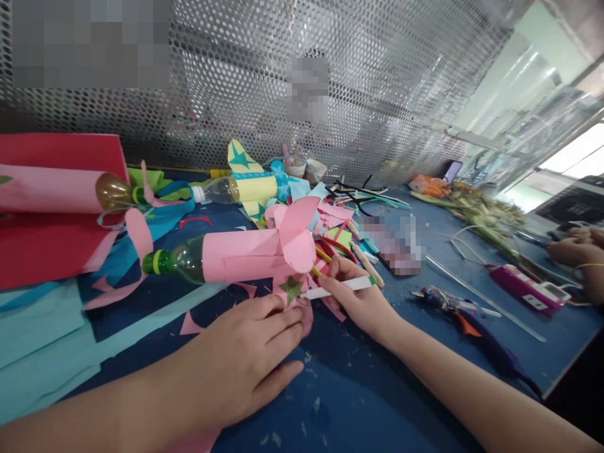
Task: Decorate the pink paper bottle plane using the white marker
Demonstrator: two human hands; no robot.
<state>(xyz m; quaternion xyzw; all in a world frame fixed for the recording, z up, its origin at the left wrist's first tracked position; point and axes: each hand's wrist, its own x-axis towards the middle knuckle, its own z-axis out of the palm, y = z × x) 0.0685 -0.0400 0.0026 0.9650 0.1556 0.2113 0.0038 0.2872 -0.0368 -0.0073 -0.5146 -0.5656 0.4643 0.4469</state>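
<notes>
A plastic bottle wrapped in pink paper (243,255), with a green cap, lies on its side in front of me. Pink paper fins stand out from its right end. One lower fin bears a dark green star (291,289). My left hand (264,346) lies flat with fingers stretched out, its fingertips pressing on that fin's edge. Between the fingers of my right hand (352,292) is a white marker (340,288) with a green end, its tip at the star's right side. Scissors with red and yellow handles (337,244) lie just behind my right hand, partly hidden.
A yellow paper-wrapped bottle (255,187) with blue stars and another pink-wrapped bottle (51,189) lie behind. Blue paper sheets (42,352) are at left. On the right are a glue gun (486,340), a purple power strip (528,288) and another person's hands (578,248).
</notes>
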